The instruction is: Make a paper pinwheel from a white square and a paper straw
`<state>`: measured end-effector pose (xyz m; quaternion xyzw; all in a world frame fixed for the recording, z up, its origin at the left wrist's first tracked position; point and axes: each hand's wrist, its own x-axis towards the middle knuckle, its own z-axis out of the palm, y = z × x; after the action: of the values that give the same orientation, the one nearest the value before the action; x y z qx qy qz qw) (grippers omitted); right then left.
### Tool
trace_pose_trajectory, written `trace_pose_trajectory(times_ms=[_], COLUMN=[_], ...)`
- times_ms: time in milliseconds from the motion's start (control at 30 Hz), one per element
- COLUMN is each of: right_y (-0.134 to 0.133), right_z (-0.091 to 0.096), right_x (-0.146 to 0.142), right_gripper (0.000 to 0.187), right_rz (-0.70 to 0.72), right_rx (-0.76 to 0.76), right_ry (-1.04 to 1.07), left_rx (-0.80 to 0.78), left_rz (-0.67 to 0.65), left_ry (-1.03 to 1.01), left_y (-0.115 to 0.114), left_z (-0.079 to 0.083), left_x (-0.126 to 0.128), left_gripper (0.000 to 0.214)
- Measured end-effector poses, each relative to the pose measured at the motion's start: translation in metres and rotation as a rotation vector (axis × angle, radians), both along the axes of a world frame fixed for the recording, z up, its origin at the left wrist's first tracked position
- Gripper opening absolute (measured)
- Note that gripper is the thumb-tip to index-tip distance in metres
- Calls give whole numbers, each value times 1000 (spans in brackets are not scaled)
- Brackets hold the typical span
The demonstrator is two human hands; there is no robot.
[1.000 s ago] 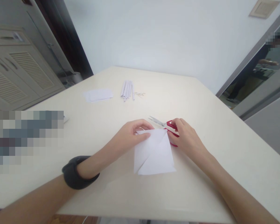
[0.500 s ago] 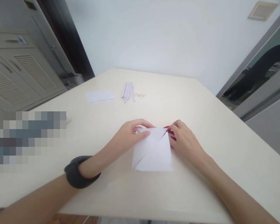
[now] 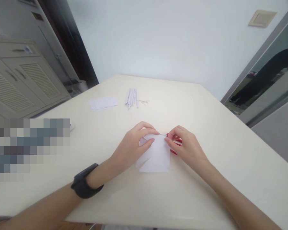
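A square white sheet of paper (image 3: pixel 156 159) with diagonal slits running in from its corners is held just over the table. My left hand (image 3: pixel 136 140) grips its upper left part, thumb on top and fingers behind. At the upper right corner, my right hand (image 3: pixel 184 142) pinches the paper between thumb and fingertips. Red handles, apparently of scissors (image 3: pixel 174 152), show under and between the right hand's fingers. A thin grey piece by the paper's top edge looks like their blade. Whether the right hand also bears the scissors is hidden.
On the white table (image 3: pixel 144 204), a stack of white paper (image 3: pixel 103 103) lies at the back left. Beside it are several white paper tubes (image 3: pixel 132 97) and some thin pins or sticks (image 3: pixel 144 102). A blurred patch covers the left side. Someone in dark clothes shows at far right.
My right hand has shifted from behind the paper's right edge to pinching its corner, which is now drawn inward. The scissor handles show more below the hand. The view has tilted slightly.
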<state>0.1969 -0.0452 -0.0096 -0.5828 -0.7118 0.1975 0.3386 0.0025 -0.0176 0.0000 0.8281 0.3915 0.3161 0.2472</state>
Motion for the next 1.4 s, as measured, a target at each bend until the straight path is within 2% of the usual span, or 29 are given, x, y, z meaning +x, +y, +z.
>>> trace_pose_trajectory(times_ms=[600,833,1000,1167,1400], right_y=[0,2,3,1,-1], right_z=[8,13,17,17,12], right_x=[5,12,13,11,6], right_gripper=[13,15,26,30,16], right_rz=[-5,-20,-18,45,201], right_rx=[-6,-118,-176,-240,-248], right_ry=[54,183,281,365,238], left_rx=[-35,-63,-75,-77,-22], left_rz=[18,18,18,20,-120], left_ry=[-50,-81,-116,-139,-76], left_y=[1,2,1,0,-7], left_z=[-2,-1,0,0,-2], left_x=[2,1,1,1,5], left_gripper=[22,21,21,21,26])
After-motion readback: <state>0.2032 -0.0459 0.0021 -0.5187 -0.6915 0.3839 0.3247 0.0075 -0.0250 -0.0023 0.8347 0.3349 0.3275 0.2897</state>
